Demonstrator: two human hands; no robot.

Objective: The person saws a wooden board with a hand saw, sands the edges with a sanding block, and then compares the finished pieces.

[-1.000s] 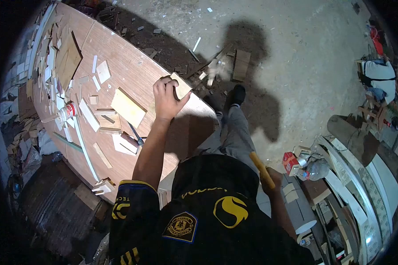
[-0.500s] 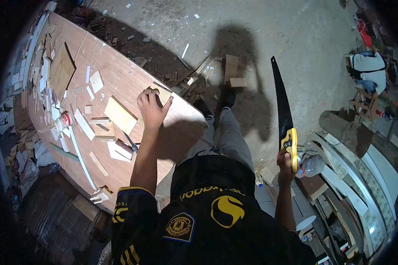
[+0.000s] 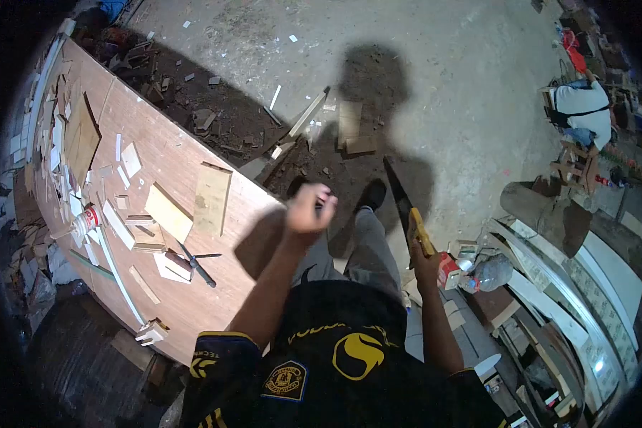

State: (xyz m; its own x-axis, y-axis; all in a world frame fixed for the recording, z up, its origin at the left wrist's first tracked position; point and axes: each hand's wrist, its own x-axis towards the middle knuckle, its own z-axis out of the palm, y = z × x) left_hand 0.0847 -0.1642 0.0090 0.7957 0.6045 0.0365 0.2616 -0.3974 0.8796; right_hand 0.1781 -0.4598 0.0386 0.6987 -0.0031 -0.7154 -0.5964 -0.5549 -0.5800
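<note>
My right hand [image 3: 426,261] grips the yellow handle of a handsaw [image 3: 404,202], whose dark blade points up and away over the floor beside my leg. My left hand [image 3: 310,208] is over the right edge of the table, slightly blurred. Its fingers are loosely curled, the thumb apart, and nothing shows in it. To its left a pale wooden board [image 3: 212,198] lies on the wooden table [image 3: 239,196]. A second light board [image 3: 170,212] and dark-handled pliers or a similar tool [image 3: 198,266] are farther left.
Wood offcuts [image 3: 82,135] and a white bottle [image 3: 87,220] crowd the table's left side. Scraps and boards [image 3: 349,123] lie on the floor ahead. At right are a plastic jug [image 3: 493,273], curved panels [image 3: 585,307] and another person [image 3: 583,107], seated.
My left hand has let go of the board and moved right, off the tabletop. The saw has swung lower and left, closer to my legs. The view has shifted somewhat.
</note>
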